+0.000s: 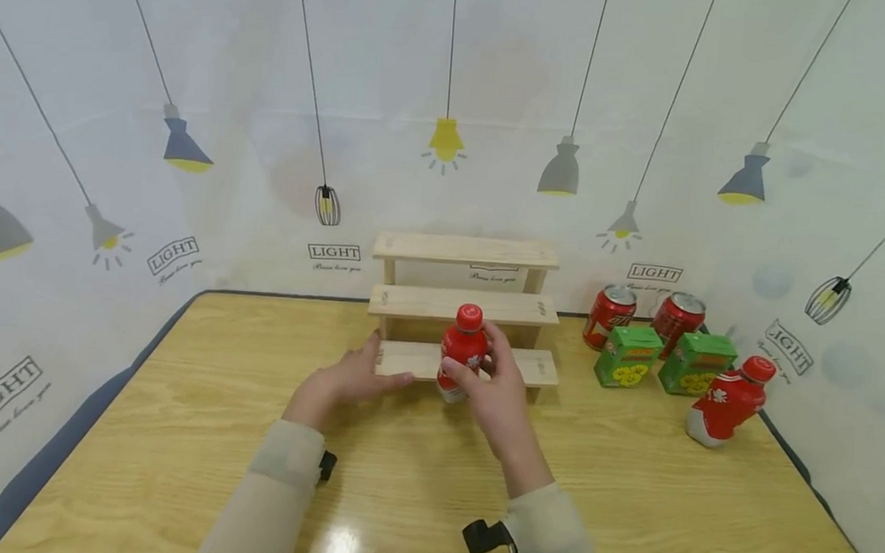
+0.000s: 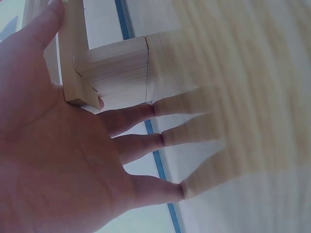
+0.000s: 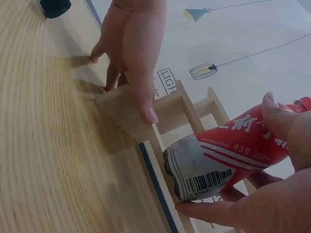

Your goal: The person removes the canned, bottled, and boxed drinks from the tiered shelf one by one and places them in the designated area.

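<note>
A red-capped drink bottle (image 1: 463, 344) with a red and white label is gripped by my right hand (image 1: 493, 379), thumb on one side and fingers on the other. It tilts in front of the lowest step of a three-tier wooden shelf (image 1: 463, 304). Its barcode and clear base show in the right wrist view. At the shelf's lower left end rests my left hand (image 1: 347, 380), its thumb lying along the lowest step. Three spread, straight fingers (image 2: 136, 148) reach down to the tabletop in the left wrist view; the index finger is mostly hidden behind the wood.
On the right of the wooden table (image 1: 243, 358) stand two red cans (image 1: 610, 317), two green boxes (image 1: 628, 358) and a second red bottle (image 1: 730, 402), leaning. A lamp-patterned backdrop (image 1: 498, 79) rises behind the shelf and at both sides.
</note>
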A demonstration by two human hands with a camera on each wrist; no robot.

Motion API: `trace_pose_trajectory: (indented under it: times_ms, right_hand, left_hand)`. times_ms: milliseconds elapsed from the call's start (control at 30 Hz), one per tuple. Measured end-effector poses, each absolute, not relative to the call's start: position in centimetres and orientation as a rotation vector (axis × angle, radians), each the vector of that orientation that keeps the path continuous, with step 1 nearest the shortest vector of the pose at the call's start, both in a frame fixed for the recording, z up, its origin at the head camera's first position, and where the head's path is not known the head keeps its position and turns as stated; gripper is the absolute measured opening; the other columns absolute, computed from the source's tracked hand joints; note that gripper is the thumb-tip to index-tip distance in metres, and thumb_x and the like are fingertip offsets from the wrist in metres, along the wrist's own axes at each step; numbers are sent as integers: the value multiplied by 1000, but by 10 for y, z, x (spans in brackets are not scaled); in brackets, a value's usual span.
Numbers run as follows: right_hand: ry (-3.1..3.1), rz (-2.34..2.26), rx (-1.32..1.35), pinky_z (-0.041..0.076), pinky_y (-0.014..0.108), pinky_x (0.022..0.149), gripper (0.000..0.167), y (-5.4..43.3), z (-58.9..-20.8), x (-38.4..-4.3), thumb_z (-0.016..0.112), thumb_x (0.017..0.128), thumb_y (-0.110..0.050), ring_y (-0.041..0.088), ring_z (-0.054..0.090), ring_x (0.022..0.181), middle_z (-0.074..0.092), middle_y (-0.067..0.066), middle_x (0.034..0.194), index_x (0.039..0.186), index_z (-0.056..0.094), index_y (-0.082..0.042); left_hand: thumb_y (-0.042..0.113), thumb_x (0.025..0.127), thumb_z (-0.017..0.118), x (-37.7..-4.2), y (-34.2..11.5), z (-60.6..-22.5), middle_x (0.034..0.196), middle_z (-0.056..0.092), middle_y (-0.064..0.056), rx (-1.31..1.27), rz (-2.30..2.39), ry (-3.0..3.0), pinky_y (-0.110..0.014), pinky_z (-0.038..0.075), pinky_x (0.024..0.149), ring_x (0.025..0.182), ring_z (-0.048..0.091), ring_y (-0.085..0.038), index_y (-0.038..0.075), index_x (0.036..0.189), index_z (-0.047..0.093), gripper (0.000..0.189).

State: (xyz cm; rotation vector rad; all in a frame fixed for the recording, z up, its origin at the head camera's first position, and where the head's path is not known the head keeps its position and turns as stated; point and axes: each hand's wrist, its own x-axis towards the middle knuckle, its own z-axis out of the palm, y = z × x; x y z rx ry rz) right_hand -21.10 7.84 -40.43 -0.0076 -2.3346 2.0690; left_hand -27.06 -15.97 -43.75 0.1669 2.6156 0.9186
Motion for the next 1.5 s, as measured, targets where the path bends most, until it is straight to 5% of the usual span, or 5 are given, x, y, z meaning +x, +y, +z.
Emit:
trace_pose_trajectory:
  times_ms: [367,867,1500]
  right_hand:
    - [-2352,2181,-37,45,67,119,78,109,-416,-203,74,101,-21,43,44,154,38,11,171,166,32,-31]
    - [-2440,2008,-201,35,66,127,83,156,-425,-203,76,100,-27,45,39,155,34,15,173,168,29,-28]
    - [-2327,2023,-363,39,58,125,85,217,-436,-197,72,104,-29,37,39,155,34,11,174,171,21,-31]
  left_hand:
    - [69,98,62,-270,-160,-439,176,14,-29,154,908,2611,-69,13,133,164,6,-52,6,171,-6,119]
    - [68,98,63,-269,-159,-438,177,9,-29,150,943,2577,-69,9,133,165,2,-51,7,171,-10,119]
    - [73,97,61,-269,-160,-441,177,8,-30,156,918,2580,-69,9,133,165,1,-51,8,171,-10,122]
